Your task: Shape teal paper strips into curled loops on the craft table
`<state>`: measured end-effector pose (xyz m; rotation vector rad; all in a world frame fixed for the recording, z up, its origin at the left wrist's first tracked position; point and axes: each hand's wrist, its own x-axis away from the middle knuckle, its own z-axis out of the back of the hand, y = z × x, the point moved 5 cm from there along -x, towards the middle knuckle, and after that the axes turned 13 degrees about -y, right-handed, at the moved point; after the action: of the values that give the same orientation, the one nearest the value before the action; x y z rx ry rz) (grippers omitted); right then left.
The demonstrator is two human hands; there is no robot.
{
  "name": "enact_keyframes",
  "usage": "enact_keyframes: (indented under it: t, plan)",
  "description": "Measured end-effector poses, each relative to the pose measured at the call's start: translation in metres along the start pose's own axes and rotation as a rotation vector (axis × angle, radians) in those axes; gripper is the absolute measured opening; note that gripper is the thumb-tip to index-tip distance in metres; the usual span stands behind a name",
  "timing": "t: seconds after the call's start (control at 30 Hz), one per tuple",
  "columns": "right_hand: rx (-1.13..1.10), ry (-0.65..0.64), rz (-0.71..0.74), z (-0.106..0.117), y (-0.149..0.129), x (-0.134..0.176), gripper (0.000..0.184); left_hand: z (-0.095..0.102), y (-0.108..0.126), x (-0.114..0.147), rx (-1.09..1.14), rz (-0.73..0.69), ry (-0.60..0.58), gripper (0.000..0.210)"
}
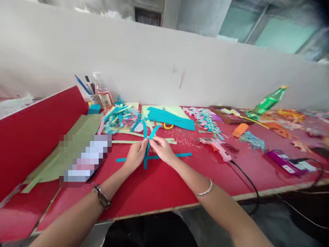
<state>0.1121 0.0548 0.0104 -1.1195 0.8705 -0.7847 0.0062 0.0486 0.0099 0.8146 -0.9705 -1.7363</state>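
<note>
Strips point(148, 144) of teal paper, two looped ones, meet between both hands at mid-table and arch up toward the back. A third, flat strip point(180, 155) lies crosswise on the table point(159, 188) under them, its ends sticking out left and right. Left hand point(136, 154) pinches the strips from the left, fingers closed on them. Right hand point(161, 148) pinches from the right, fingertips touching the same spot. One watch on the left wrist, one bangle on the right.

Behind the hands: one teal sheet point(171, 118) on pale green paper, one scrap heap point(119, 118) to its left, one yellow-handled scissors point(168, 126), partly hidden. One glue gun point(216, 145) lies right of the hands, cord running off the front edge. One purple device point(285, 163) further right. One green bottle point(267, 101) tilted at the back, one clear bottle point(102, 91) and one pen cup point(94, 97) back left.

Bare red table in front of the hands, down to the near edge. Red board point(33, 133) rises on the left side.
</note>
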Motion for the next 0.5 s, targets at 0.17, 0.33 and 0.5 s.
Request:
enact_keyframes:
  t: [0.17, 0.33, 0.5]
  plan:
    - [-0.112, 0.065, 0.001, 0.003, -0.003, 0.001, 0.029, 0.003, 0.007, 0.002, 0.092, -0.026, 0.041, 0.041]
    - [-0.159, 0.079, 0.032, 0.005, -0.007, 0.002, 0.031, -0.006, 0.01, 0.003, 0.081, -0.058, -0.102, 0.041]
    - [-0.054, -0.009, 0.038, -0.001, -0.008, 0.003, 0.027, 0.0, 0.007, 0.004, -0.007, -0.036, -0.003, 0.041]
